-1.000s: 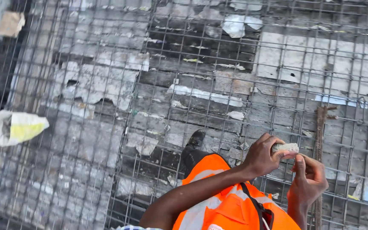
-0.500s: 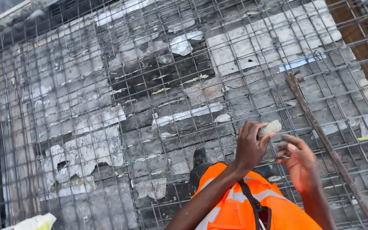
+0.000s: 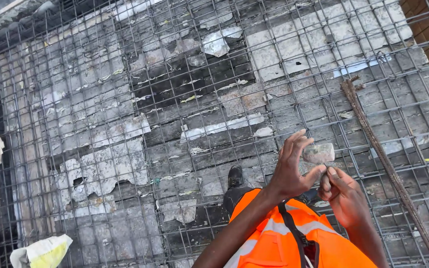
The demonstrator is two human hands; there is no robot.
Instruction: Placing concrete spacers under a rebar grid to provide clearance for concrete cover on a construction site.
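The left hand (image 3: 291, 171) pinches a small grey block (image 3: 319, 153) with its fingertips, above the steel mesh (image 3: 125, 124). The right hand (image 3: 343, 196) is closed on something thin just under it. If the pinch slips, I think the block can drop through the mesh openings. The rusty bar (image 3: 383, 164) lies close on the right; the left side is more open.

The left hand (image 3: 290, 171) covers the near edge of the small grey block (image 3: 319, 153), so its full shape cannot be told. What the right hand (image 3: 342, 196) pinches is too small to make out — perhaps thin wire. The orange vest (image 3: 284, 238) runs off the bottom edge and hides the mesh beneath it. The rusty rebar (image 3: 383, 164) is cut off at the lower right, the crumpled bag (image 3: 43, 252) at the bottom — the black boot (image 3: 235, 176) only partly shows.
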